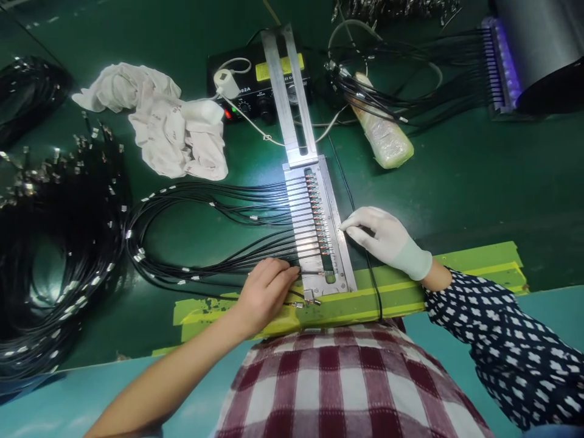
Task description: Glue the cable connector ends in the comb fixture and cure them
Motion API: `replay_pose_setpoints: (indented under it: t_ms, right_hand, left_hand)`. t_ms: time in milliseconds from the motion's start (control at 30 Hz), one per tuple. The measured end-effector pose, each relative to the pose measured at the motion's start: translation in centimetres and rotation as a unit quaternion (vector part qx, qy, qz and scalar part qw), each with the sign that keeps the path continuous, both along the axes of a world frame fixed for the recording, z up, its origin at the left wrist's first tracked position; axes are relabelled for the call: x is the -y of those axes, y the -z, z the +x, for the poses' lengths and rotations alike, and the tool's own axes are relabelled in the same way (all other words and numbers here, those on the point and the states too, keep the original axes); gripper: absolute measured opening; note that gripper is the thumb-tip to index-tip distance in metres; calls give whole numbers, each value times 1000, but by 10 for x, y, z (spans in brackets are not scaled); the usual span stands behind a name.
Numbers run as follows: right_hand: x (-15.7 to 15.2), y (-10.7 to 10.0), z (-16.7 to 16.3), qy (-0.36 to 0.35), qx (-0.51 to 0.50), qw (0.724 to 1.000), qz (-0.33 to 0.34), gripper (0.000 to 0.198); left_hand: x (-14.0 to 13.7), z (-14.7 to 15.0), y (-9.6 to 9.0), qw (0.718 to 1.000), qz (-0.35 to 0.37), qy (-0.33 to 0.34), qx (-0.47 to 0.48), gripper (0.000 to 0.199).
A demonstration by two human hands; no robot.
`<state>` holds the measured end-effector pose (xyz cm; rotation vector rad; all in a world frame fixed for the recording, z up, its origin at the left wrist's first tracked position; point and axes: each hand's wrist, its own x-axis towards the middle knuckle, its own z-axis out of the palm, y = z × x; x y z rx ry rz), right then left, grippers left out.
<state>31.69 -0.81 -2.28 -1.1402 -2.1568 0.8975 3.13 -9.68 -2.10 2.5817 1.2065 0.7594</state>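
Observation:
A metal fixture [335, 243] lies on the bench, with a row of black cables [255, 188] set side by side across it. The cables' stripped, coppery ends show in its slot, and their looped lengths run out to the left. My left hand [267, 292], bare, has its fingers curled and closed over a cable at the fixture's lower left corner. Two loose cable ends with metal connectors [314, 300] stick out past those fingers. On the other side, my right hand [385, 237], in a white glove, holds thumb and forefinger bent together against the fixture's right edge.
Behind the fixture stands a black control box [253, 109], with a slotted metal bar [279, 79] reaching over it. A crumpled white cloth [177, 134] and coiled cables [27, 267] lie left. A wrapped block [387, 143] and a dark cylinder [542, 55] are right. Yellow-green tape [479, 274] lines the front edge.

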Motion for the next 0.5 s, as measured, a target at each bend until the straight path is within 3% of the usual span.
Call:
replay_pose_setpoints:
  t_ms: [267,433,500]
  right_hand:
    - [-1,-1,-1,-1,-3,1000,-8,19]
    - [-1,-2,0,-1,-3,1000,-7,19]
    - [-1,-2,0,-3,-4,1000,-5,18]
  left_hand:
    - [-6,9,3,999,2,-15,-29,19]
    - [-7,6,3,999,-45,21,-20,33]
    - [-9,5,1,998,-28,38,-43,34]
